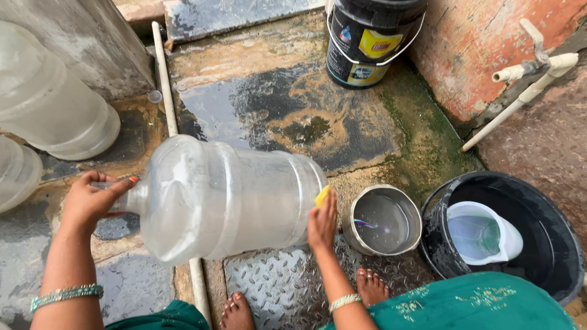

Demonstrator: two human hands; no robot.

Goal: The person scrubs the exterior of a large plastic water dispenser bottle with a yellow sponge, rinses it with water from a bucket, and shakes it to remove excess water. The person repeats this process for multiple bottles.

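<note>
A big clear plastic water jug (226,198) lies on its side in front of me, held above the wet floor. My left hand (92,198) grips its narrow neck at the left. My right hand (322,223) presses a small yellow scrub pad (321,195) against the jug's base at the right. My bare feet (370,286) stand on a ridged metal plate below the jug.
A steel pot (382,221) with water sits right of the jug. Beside it stands a black tub (550,238) holding a white mug (486,235). A black paint bucket (367,40) stands at the back; a wall tap (532,64) at right. More clear jugs (55,104) stand far left. A white pipe (165,79) runs along the floor.
</note>
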